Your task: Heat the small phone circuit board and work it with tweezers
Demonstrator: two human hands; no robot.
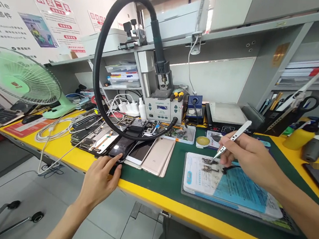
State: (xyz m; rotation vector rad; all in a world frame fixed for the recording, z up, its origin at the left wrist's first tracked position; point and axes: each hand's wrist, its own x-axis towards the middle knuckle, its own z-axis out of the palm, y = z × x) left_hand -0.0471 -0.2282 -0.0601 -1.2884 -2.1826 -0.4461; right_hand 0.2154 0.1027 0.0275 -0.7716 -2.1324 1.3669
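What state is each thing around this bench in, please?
Left hand: touching a dark phone
Right hand: holding white tweezers
White tweezers: pointing down at a small circuit board
Dark phone: lying flat, screen up
White phone: lying face up, screen dark
Gold phone: lying back up
White tray: holding electronic parts
Fan: upright; spinning unclear

Slim white tweezers [238, 133]: bear a row of round holes; slant down leftward above the blue-and-white pad [240, 190]; narrow to fine points right at the dark board piece [207, 160]. Cannot tell whether touching.

Dark board piece: small, lies flat on the pad's far left part.

Brownish board piece [210, 169]: irregular in outline, lies just nearer on the pad.

Black phone [123, 145]: glossy, catches light; lies screen up, left of the pad, well apart.
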